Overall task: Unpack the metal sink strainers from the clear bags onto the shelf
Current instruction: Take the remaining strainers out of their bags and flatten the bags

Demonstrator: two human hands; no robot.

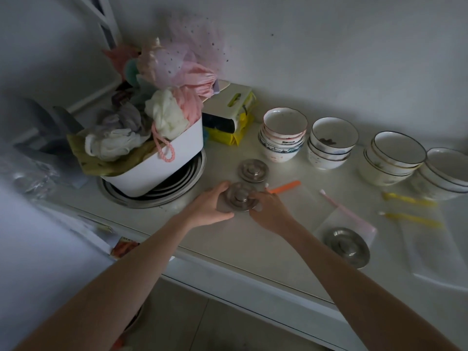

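A dim, white-walled corner holds the pale, smooth shelf (228, 239), crowded with stacked white ceramic bowls (283, 138) and a white tub of cloths (162, 163). On it lie flat clear zip bags (298, 198). The round metal sink strainer (239, 200) looks stiff, fairly light and slippery; its rim gives the best hold. The left hand (211, 206) and right hand (268, 211) clasp it, just above the shelf.

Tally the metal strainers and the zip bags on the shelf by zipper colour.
Round metal sink strainers: 3, one bare on the shelf, one held in both hands, one at the pink-zip bag
Orange-zip clear bags: 1
Pink-zip clear bags: 1
Yellow-zip clear bags: 2
Total: 7
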